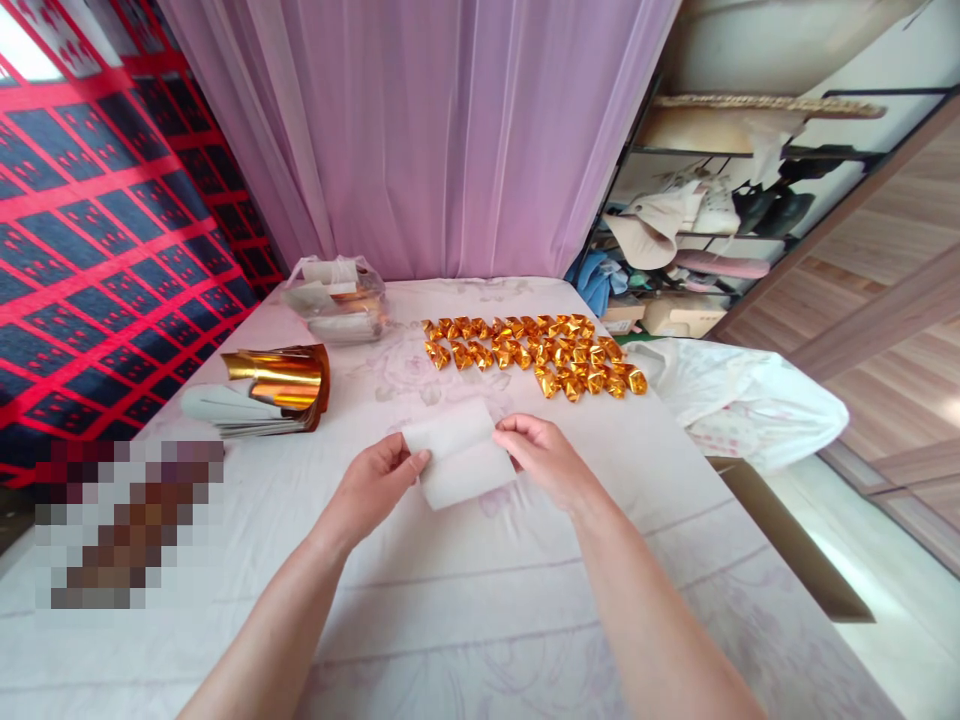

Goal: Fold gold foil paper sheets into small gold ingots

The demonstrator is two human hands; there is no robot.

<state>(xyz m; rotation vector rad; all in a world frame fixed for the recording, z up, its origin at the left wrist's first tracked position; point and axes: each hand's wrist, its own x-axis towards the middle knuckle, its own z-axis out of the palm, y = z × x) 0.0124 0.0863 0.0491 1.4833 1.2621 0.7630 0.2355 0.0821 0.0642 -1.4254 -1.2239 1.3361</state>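
**White sheet held between both hands over the cloth-covered surface**

A small white paper sheet (pixel 459 455) was held just above the pale floral cloth (pixel 465 610), between the two hands and near the middle of the view. The left hand (pixel 373 485) was closed on the sheet's left edge, thumb and fingertips pinched narrowly over it. The right hand (pixel 546 460) was closed in the same way on the right edge, its fingers curled over the upper right corner. The sheet's long axis was seen to run from left to right, slightly tilted, so that each short edge lay directly at one hand's fingertips; neither hand was nearer than the other. The sheet appeared slightly bowed, its far edge raised.

Beyond the sheet, well apart from both hands, rows of small folded gold foil pieces (pixel 536 355) were laid out on the cloth. To the left, a stack of curled gold foil sheets (pixel 281 385) lay nearer the left hand than the right. A clear plastic bag (pixel 337 300) was set farther back, near the pink curtain (pixel 420 130). A white plastic bag (pixel 750 400) lay at the right edge of the surface.
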